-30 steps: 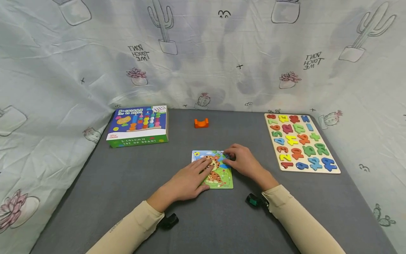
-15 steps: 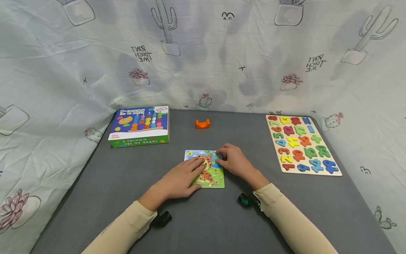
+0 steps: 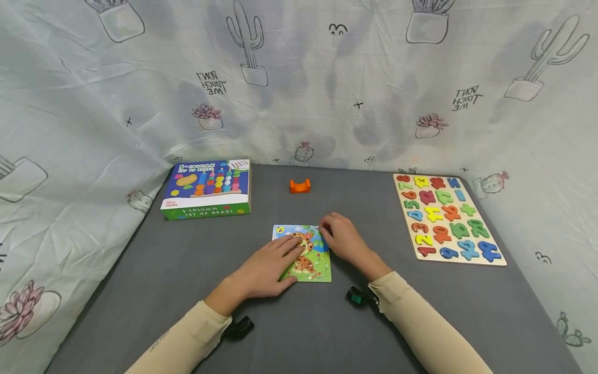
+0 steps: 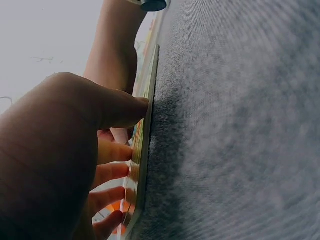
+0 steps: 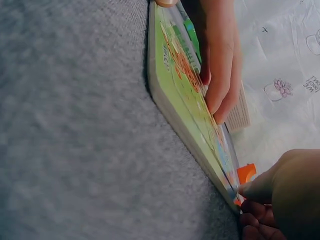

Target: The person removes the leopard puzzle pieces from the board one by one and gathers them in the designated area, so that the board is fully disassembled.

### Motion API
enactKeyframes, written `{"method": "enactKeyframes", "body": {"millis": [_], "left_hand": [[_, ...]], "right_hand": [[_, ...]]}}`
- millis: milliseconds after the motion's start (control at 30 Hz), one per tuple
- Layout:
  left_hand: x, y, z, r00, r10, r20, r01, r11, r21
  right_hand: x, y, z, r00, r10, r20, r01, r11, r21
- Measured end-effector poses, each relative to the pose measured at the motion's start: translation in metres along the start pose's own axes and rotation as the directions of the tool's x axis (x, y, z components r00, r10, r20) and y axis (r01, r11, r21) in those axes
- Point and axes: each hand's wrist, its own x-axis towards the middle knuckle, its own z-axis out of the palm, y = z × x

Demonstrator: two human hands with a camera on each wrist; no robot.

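A small square jigsaw puzzle (image 3: 322, 267) with a spotted leopard on a green and blue ground lies on the grey table. My left hand (image 3: 268, 267) rests over its left part, fingers spread across the picture. In the left wrist view the thumb (image 4: 125, 107) lies at the near edge of the puzzle (image 4: 145, 150), and the fingertips touch its top. My right hand (image 3: 343, 238) is at the far right corner, thumb and curled fingers gripping the edge. The right wrist view shows its thumb (image 5: 255, 190) at that corner, with the other fingers bent beside it.
A bead-set box (image 3: 205, 189) stands at the back left. An orange notched block (image 3: 300, 186) sits behind the puzzle. To the right lies a wooden board of coloured numbers and letters (image 3: 446, 218). A printed cactus curtain (image 3: 299, 78) hangs along the table's back edge.
Both hands and the puzzle between them have slid a little to the left. The fingers of my right hand have drawn closer together at the corner. The view has tilted slightly.
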Motion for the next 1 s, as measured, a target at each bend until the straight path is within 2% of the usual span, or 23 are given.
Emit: {"method": "enactKeyframes", "body": {"millis": [167,400,500,767,1000], "left_hand": [[-0.001,0.001,0.001,1.000,-0.001,-0.012,0.001,1.000,-0.006],[0.000,0.000,0.001,1.000,-0.001,-0.001,0.001,1.000,-0.012],[-0.001,-0.001,0.002,1.000,0.007,-0.009,-0.007,1.000,0.002],[0.000,-0.001,0.003,1.000,0.005,-0.015,-0.005,1.000,-0.004],[0.001,-0.004,0.001,1.000,0.008,-0.011,-0.008,1.000,-0.003]], "right_hand": [[-0.002,0.002,-0.003,0.997,-0.061,-0.053,0.058,0.997,-0.058],[-0.007,0.000,-0.003,0.986,-0.159,-0.057,0.148,0.975,-0.167],[-0.008,-0.001,-0.001,0.979,-0.191,-0.070,0.175,0.967,-0.184],[-0.008,-0.009,0.003,0.971,-0.213,-0.113,0.177,0.947,-0.269],[-0.005,-0.019,0.001,0.981,-0.186,-0.050,0.157,0.923,-0.350]]}}
